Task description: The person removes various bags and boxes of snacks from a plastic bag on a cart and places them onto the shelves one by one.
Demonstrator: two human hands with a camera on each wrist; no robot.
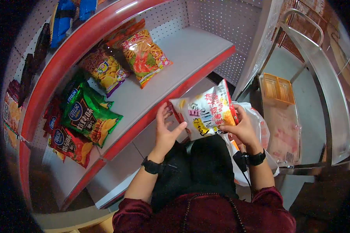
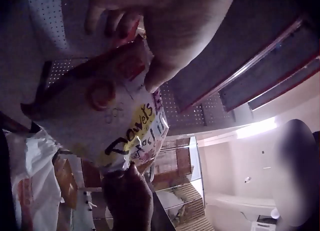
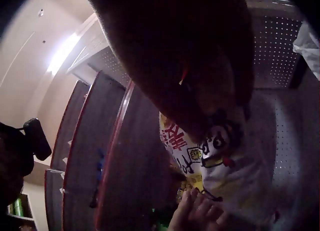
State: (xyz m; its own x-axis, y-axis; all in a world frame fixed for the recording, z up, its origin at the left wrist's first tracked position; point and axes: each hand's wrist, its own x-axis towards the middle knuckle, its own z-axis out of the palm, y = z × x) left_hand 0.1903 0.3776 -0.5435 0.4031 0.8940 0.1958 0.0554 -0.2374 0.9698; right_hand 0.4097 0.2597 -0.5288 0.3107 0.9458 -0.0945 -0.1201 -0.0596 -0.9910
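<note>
A plump white snack bag [image 1: 204, 112] with red ends and pink, yellow and black print is held in front of the body, above the lap. At its right end my right hand [image 1: 243, 126] grips it, thumb across the front. My left hand [image 1: 165, 130] is at the bag's left end, thumb on the lower front corner and fingers round the edge. The left wrist view shows the bag [image 2: 100, 116] between both hands. Seen from the right wrist, the right hand [image 3: 180, 56] is dark over the bag [image 3: 240, 176], with the left fingertips [image 3: 192, 211] below.
The red-edged shelf [image 1: 198, 42] ahead carries green chip bags [image 1: 91, 116], red chip bags [image 1: 72, 141] and yellow snack bags [image 1: 144, 56]. To the right stands a metal cart [image 1: 315, 128] with an orange container [image 1: 278, 89]. A white plastic bag [image 1: 256, 120] is beside the right leg.
</note>
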